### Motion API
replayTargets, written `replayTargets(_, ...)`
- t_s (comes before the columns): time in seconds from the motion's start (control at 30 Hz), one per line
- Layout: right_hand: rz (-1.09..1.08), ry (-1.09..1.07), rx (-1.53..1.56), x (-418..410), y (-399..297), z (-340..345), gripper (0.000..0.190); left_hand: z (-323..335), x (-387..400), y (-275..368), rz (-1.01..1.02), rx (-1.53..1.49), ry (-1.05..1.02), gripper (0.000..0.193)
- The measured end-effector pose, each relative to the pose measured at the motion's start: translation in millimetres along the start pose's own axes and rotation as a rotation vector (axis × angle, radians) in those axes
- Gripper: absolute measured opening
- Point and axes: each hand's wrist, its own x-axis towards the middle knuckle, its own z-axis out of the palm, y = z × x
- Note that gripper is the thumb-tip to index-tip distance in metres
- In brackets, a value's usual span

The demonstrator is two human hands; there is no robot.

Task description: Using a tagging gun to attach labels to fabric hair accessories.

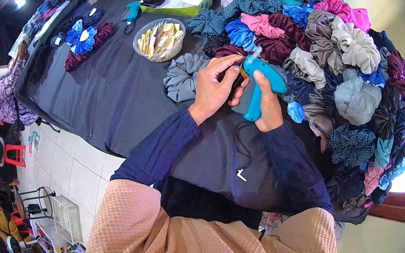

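In my right hand [268, 106] is a teal tagging gun [266, 77], gripped by its handle. A strip of clear tag fasteners [255, 53] sticks up from its top. A black cord hangs below the gun, with a small white plastic piece [241, 175] at its end. My left hand [213, 85] pinches a maroon scrunchie [231, 50] at the gun's front end, and the fingers partly hide the cloth and the needle. Close beside my left hand lies a grey scrunchie [182, 78]. To the left stands a clear round tub [136, 46] of cream and gold tags [162, 38].
Scrunchies of many colours are heaped on the right [358, 97]. A second teal tagging gun [132, 11] lies near a green-and-white box [191, 9]. Several scrunchies with tags [84, 36] rest farther left on the black cloth-covered table [113, 103].
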Motion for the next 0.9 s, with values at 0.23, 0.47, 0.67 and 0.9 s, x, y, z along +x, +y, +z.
replayTargets(0.23, 0.009, -0.002, -0.024, -2.3, -1.6, -0.2, 0.044, -0.3, 2.3, 1.6, 0.103, 0.061, 0.000, 0.023)
replayTargets(0.47, -0.014, -0.020, -0.032, -0.8, 0.4, 1.4, 0.042, -1.9, 4.0, -1.3, 0.135, 0.109, 0.001, 0.022)
replayTargets(0.67, -0.049, -0.010, -0.019, -0.6, 2.6, 2.6, 0.041, 0.8, 0.8, 1.1, 0.081, 0.070, 0.024, 0.021)
replayTargets(0.9, -0.059, 0.038, -0.053, -1.8, 3.7, 4.6, 0.039, 0.9, 3.8, -2.4, 0.144, 0.087, 0.036, 0.020)
